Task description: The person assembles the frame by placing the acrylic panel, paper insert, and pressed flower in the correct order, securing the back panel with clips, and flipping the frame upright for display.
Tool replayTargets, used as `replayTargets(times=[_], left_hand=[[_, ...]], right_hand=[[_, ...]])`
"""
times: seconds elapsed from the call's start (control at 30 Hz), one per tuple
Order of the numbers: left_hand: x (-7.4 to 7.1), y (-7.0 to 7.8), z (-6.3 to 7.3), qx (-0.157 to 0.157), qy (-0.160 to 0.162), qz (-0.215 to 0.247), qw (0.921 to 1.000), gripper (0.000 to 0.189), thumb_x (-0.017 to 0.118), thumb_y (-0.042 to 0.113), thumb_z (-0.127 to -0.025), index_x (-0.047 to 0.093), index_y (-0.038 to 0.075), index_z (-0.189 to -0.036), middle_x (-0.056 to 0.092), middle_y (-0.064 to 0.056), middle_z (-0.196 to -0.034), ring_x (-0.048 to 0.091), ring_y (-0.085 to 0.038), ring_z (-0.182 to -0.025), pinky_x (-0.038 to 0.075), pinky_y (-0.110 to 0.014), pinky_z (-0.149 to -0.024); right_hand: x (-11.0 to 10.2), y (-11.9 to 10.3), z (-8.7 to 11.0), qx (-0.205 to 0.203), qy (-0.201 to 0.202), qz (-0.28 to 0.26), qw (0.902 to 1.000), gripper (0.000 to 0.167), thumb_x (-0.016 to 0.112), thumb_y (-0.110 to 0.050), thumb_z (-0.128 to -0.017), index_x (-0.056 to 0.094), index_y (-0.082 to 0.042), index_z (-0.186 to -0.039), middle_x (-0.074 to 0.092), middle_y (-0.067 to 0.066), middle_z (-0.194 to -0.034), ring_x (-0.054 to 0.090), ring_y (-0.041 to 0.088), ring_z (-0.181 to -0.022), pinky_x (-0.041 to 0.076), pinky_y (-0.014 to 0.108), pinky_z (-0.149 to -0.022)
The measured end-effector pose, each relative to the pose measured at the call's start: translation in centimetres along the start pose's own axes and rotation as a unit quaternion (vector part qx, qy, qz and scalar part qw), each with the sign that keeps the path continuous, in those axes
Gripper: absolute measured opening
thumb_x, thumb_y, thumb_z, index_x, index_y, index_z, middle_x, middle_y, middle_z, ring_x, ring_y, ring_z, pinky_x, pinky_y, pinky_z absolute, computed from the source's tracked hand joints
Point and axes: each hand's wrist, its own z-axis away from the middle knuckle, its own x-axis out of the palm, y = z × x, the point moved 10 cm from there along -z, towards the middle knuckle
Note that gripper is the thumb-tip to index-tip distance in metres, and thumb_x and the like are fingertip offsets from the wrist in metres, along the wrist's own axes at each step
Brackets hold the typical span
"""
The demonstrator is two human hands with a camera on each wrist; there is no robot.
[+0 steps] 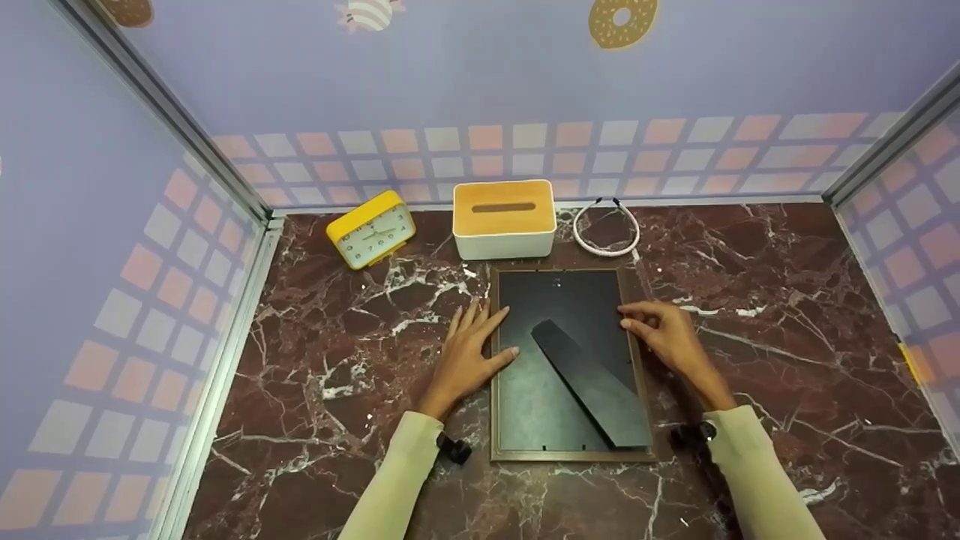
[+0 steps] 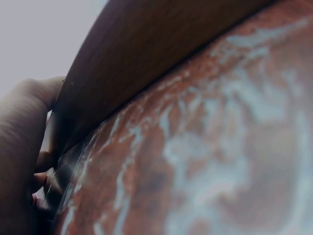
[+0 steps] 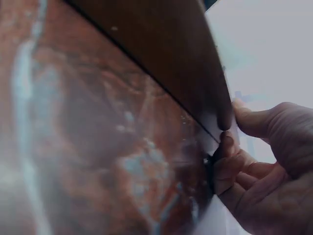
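A picture frame (image 1: pixel 570 397) lies face down in the head view, its black back panel and brown rim showing. The frame's black stand leg (image 1: pixel 592 390) slants across the back toward the lower right corner. My left hand (image 1: pixel 470 352) rests at the left rim, fingers spread, with thumb and index fingertips over the back panel. At the right rim, my right hand (image 1: pixel 667 334) pinches the edge between thumb and curled fingers. The right wrist view has the thumb on the top edge of the frame's brown side (image 3: pixel 166 49) and the fingers bent beside it.
Behind the frame stand a yellow alarm clock (image 1: pixel 375 231), a white tissue box (image 1: pixel 504 246) with a wood-coloured lid, and a white headband (image 1: pixel 606 253). All rest on a dark red marbled table (image 1: pixel 322 465). Patterned panels (image 1: pixel 525 82) enclose the back and sides.
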Motion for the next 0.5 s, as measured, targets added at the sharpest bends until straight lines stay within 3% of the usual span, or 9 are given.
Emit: replayTargets(times=[0.33, 0.5], left_hand=[[-0.1, -0.1, 0.2, -0.006, 0.001, 0.003, 1.0000, 0.081, 0.068, 0.062, -0.102, 0.045, 0.025, -0.170, 0.031, -0.016, -0.177, 0.014, -0.036, -0.170, 0.004, -0.057, -0.137], [0.0, 0.0, 0.0, -0.010, 0.000, 0.001, 0.9999, 0.083, 0.068, 0.062, -0.102, 0.043, 0.024, -0.172, 0.031, -0.015, -0.178, 0.014, -0.036, -0.170, 0.005, -0.058, -0.137]], right_hand=[[0.1, 1.0, 0.5, 0.039, 0.024, -0.048, 0.9978, 0.043, 0.082, 0.000, -0.098, 0.073, 0.004, -0.140, 0.073, 0.021, -0.092, 0.062, 0.013, -0.068, 0.046, 0.015, -0.054], [-0.4, -0.8, 1.1, 0.038, 0.035, -0.073, 0.9960, 0.044, 0.079, 0.006, -0.097, 0.070, 0.010, -0.140, 0.071, 0.028, -0.095, 0.062, 0.019, -0.069, 0.046, 0.015, -0.057]])
